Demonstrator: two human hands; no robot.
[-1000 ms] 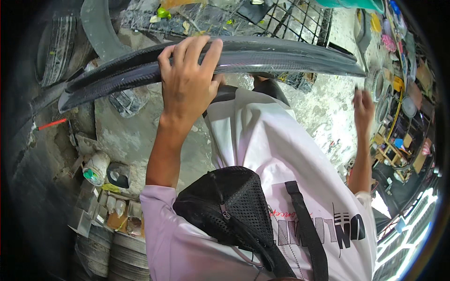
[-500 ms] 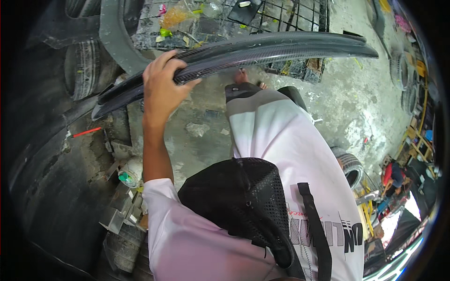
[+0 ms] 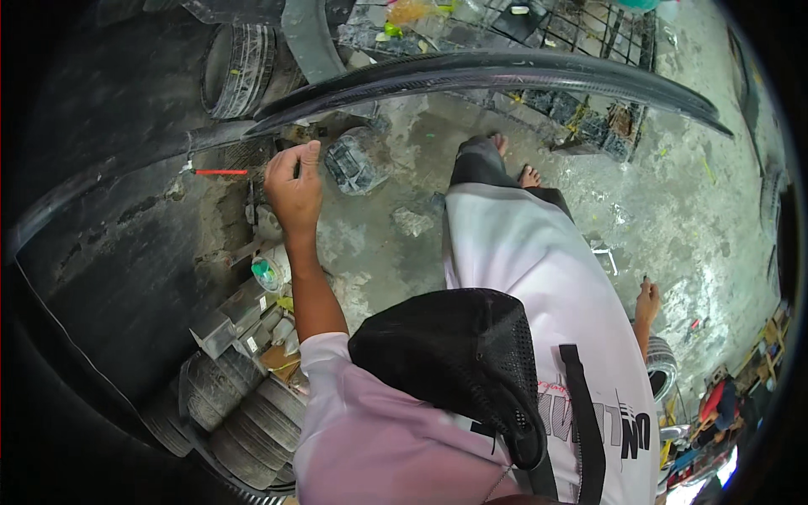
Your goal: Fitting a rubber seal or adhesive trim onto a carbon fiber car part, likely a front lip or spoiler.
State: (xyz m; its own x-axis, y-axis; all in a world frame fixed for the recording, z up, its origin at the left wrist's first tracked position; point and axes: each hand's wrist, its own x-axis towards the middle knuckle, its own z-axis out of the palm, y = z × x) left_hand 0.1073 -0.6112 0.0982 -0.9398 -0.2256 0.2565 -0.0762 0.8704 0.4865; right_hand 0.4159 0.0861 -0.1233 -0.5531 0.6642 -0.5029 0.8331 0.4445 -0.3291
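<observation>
A long, curved strip of black carbon-fibre weave [image 3: 471, 76] stretches across the upper part of the view, its right end free over the floor. My left hand [image 3: 295, 187] is just below the strip's left part, apart from it. Its fingers curl in toward the thumb around a small dark gap, and nothing shows in them. Down at the right, beside my shirt, my right hand [image 3: 648, 301] is closed; a small dark tip sticks up from its fingers, too little to name.
A wire-mesh rack [image 3: 589, 34] with scraps lies beyond the strip. Tyres stand at the upper left [image 3: 244, 71] and lower right [image 3: 662, 369]. A red stick [image 3: 220, 172], a clear plastic bundle [image 3: 355, 160] and a white bucket [image 3: 273, 269] are near my left arm.
My left hand has let go of the carbon-fibre strip and drawn down away from it. My right hand has come into view at the right. The view has shifted left.
</observation>
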